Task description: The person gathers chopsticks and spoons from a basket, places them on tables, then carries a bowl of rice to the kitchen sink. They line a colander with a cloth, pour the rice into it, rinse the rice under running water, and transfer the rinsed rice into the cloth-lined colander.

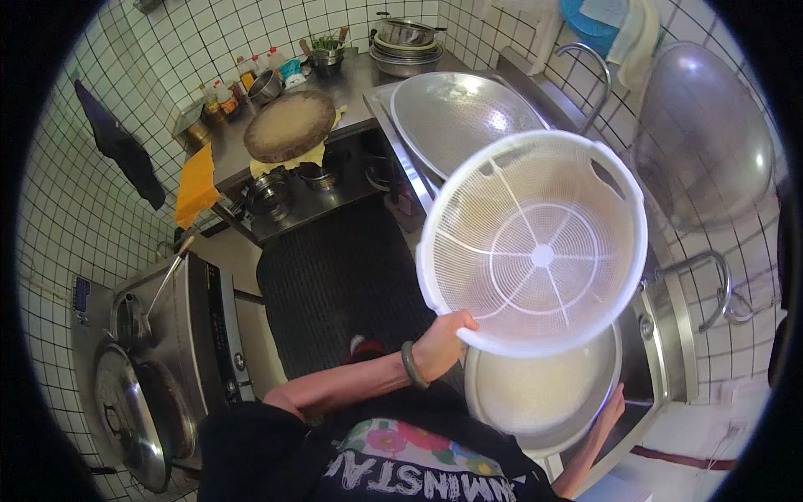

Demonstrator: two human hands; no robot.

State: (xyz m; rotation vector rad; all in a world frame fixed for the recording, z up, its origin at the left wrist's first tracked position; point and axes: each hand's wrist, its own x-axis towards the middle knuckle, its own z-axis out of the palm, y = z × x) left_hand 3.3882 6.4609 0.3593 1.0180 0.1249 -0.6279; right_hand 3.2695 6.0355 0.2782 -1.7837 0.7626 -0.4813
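Note:
My left hand (443, 348) grips the near left rim of a white plastic mesh colander (542, 255). The colander is tilted so that its inside faces me, and no food shows in it. Partly under it is a wide metal basin (541, 444) holding a pale, cream-coloured mass (533, 389), perhaps rice or another grain. The colander hides the far part of the basin. My right hand (610, 411) holds the basin's right side near the rim; some of its fingers are hidden.
Beyond the colander, a large perforated metal strainer (464, 119) lies over the sink area. Two curved taps (602, 81) stand along the right wall. A round wooden chopping board (290, 125) is on the steel counter. A lidded wok (128, 420) stands on the stove at left.

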